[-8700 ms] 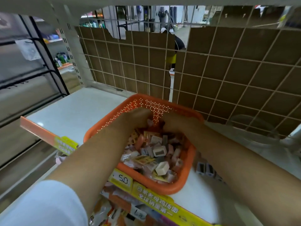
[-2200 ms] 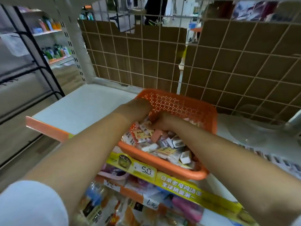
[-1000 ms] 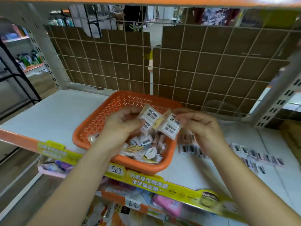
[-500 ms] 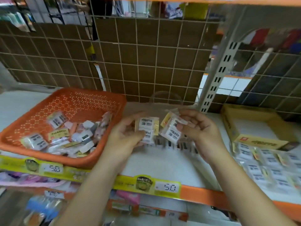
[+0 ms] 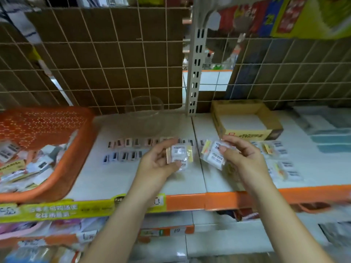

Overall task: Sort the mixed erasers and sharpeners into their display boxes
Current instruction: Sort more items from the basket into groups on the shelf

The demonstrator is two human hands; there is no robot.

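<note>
Left hand [image 5: 158, 162], right hand [image 5: 240, 155] seemingly pinching

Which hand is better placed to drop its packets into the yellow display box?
Right. The right hand holds its packets just in front of the yellow display box; the left hand is farther left.

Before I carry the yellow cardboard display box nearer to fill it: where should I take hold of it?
Grip the yellow display box by its two short side walls, coming from above and in front. It stands open-topped and looks empty, so fingers can hook over the rims. A shelf upright stands close at its back left, so reaching from behind looks awkward. Both hands hold packets now: left hand, right hand.
</note>
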